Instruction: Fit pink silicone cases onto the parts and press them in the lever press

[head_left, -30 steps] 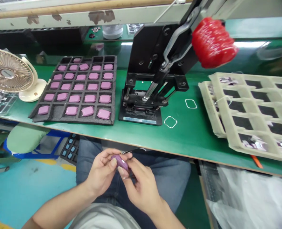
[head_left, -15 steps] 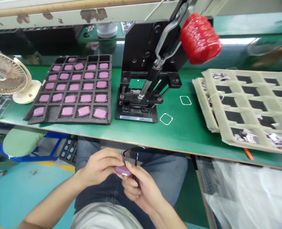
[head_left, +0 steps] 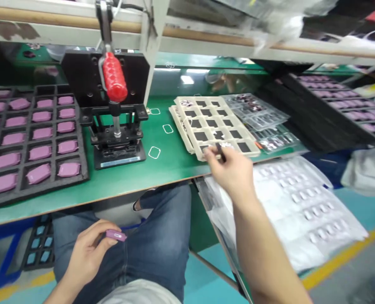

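Head view showed the green surface (head_left: 165, 166) reaching across in front of both hands. Beyond the left hand (head_left: 88, 251) and to its left lay the black foam tray (head_left: 82, 154), with purple casings in its cells. The black press (head_left: 115, 107), its red handle (head_left: 115, 80) raised, stood ahead between the two hands. The cream tray (head_left: 254, 152) lay just beyond the right hand (head_left: 233, 171), its near cells under the fingers.

The left hand, low over the person's lap, was pinching one purple casing (head_left: 116, 235) by its end between thumb and fingers, a narrow side with a pale slot facing up, well apart from the trays. The right hand was partly curled, thumb and forefinger drawn close around a dark slim tool (head_left: 220, 152). Whether its tip touched the small pale pieces (head_left: 227, 145) beside the fingers could not be told.

The step in hand looked like work at the cream tray's near cells with the tool, the casing kept ready in the other hand. By judgement, the next move called for a fine, light grip among the loose pieces and a steady left pinch.
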